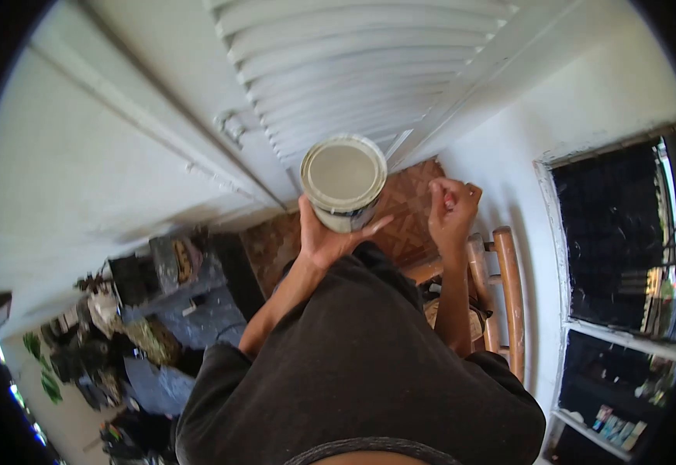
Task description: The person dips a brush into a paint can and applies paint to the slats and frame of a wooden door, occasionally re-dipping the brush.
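Observation:
A paint can (344, 172) is in front of me with its round top facing up. The top is pale grey-beige inside a ring-shaped rim, and it looks like a lid pressed in place. My left hand (326, 244) grips the can low on its near side, thumb on the left and fingers reaching to the right. To the right of the can, apart from it, my right hand (454, 213) is raised with its fingers curled in. A small reddish spot shows between those fingers; I cannot make out whether it is an object or a fingertip.
Ahead stands a white louvred door (353, 62) with a latch (232, 128). Brown patterned tiles (408, 209) cover the floor. A wooden chair (508, 302) stands at right, below a dark-paned window (617, 232). Piled belongings (152, 333) crowd the left.

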{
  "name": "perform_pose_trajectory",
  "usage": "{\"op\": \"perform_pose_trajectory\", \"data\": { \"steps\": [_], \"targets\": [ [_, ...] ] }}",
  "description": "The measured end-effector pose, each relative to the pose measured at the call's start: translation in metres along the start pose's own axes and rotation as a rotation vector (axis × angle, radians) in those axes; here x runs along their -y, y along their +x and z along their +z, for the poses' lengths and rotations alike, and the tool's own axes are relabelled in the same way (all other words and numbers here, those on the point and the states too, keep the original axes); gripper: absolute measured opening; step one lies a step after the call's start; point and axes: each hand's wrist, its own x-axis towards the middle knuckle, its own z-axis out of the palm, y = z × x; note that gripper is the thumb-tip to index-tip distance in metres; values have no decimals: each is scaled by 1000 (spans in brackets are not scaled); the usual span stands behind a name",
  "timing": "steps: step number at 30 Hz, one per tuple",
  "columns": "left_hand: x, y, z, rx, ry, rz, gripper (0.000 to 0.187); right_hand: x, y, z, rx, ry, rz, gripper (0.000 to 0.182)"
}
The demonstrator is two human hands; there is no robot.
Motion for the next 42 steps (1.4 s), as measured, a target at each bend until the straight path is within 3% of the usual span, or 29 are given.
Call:
{"op": "perform_pose_trajectory", "data": {
  "steps": [4, 9, 11, 14, 15, 19, 27, 33, 37, 42],
  "targets": [
    [8, 3, -8, -29, 54, -47, 75, -15, -2, -9, -153, -31, 74, 18],
    [20, 19, -17, -79, 58, -87, 79, -26, 10, -34, -193, -45, 151, 29],
    [27, 28, -18, -70, 82, -117, 79, -41, 8, -34, -243, 100, 270, 33],
    [36, 43, -24, -113, 105, -141, 81, -64, 14, -57, -207, 871, 577, 40],
    [39, 49, -25, -125, 104, -148, 82, -69, 22, -61, -234, 1082, 458, 40],
    [59, 82, -28, -163, 42, -163, 87, -92, 44, -84, -270, 1356, 377, 38],
    [103, 158, -19, -202, -7, -149, 81, -175, 63, -120, -387, 1124, 498, 27],
    [132, 198, -16, -175, 29, -104, 80, -224, 68, -132, -272, 855, 611, 13],
    [153, 219, -11, -122, -14, -105, 81, -250, 72, -132, -169, 739, 540, 11],
    [166, 234, -15, -131, -47, -66, 81, -260, 94, -135, -75, 352, 403, 5]
  ]
}}
